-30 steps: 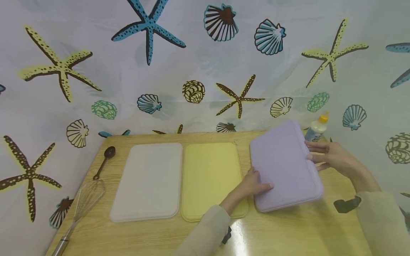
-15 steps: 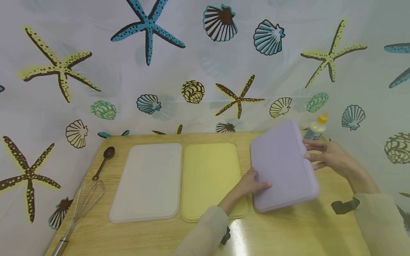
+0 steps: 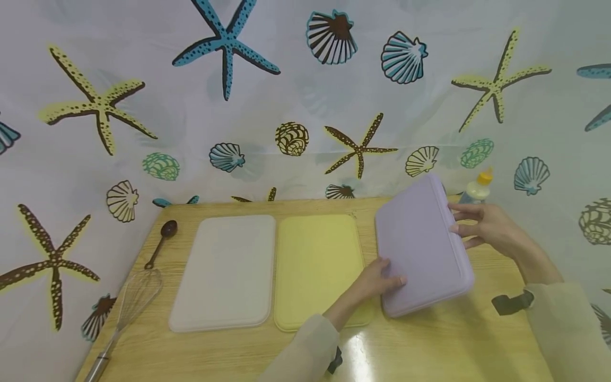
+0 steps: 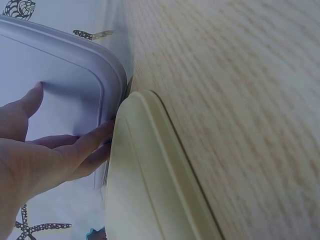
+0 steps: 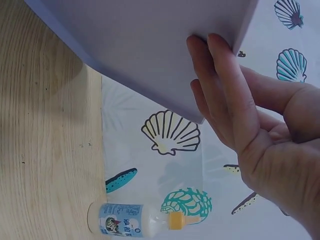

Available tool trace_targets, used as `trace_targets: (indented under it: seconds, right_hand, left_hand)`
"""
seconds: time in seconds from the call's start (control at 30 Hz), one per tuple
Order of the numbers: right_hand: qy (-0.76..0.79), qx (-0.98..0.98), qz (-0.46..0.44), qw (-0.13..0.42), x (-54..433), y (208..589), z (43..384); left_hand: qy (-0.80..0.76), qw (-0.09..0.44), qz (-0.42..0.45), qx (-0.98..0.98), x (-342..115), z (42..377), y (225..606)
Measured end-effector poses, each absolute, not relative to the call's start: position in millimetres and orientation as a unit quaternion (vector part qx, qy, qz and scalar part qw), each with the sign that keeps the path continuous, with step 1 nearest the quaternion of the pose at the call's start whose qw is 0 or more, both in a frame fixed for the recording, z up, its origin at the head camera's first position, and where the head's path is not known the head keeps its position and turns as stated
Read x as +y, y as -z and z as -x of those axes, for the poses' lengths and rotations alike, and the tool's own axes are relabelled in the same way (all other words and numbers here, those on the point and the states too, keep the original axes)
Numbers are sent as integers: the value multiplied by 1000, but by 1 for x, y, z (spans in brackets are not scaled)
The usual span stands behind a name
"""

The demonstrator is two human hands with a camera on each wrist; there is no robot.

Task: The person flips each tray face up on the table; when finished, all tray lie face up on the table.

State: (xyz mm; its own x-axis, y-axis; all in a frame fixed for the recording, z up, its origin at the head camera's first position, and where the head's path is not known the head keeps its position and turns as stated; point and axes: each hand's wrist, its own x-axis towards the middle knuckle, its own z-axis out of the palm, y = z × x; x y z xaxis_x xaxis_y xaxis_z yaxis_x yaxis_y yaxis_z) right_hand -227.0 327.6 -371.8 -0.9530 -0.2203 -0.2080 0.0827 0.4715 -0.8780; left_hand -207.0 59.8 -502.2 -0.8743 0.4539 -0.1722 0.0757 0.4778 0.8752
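A purple rectangular plastic lid [image 3: 420, 249] is held tilted at the right of the table, its right side raised and its left side low. My left hand [image 3: 374, 281] grips its lower left edge, thumb on the upper face; in the left wrist view the other fingers reach around the rim beside the yellow lid [image 4: 140, 165]. At the raised right edge my right hand [image 3: 487, 228] holds on. Its fingers [image 5: 232, 95] lie against the underside in the right wrist view, with the thumb partly hidden past the edge. The yellow lid and a white one [image 3: 224, 270] lie flat to the left.
A glue-like bottle with a yellow cap [image 3: 479, 187] stands behind the right hand. At the far left lie a dark spoon [image 3: 164, 236] and a wire whisk [image 3: 126, 313]. A cloth with starfish and shells [image 3: 267, 95] hangs behind the wooden table [image 3: 210, 355].
The purple lid's right side has tipped up slightly further and leftward, with my right hand moving along with it. My left hand keeps its grip at the lower left edge.
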Motion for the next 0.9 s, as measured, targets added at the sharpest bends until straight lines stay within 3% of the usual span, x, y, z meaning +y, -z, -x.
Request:
trace_targets:
  seconds: [0.9]
  right_hand:
    - [492,860,37,131,307,351,225]
  left_hand:
    - [-512,219,-188,809,64,183,497]
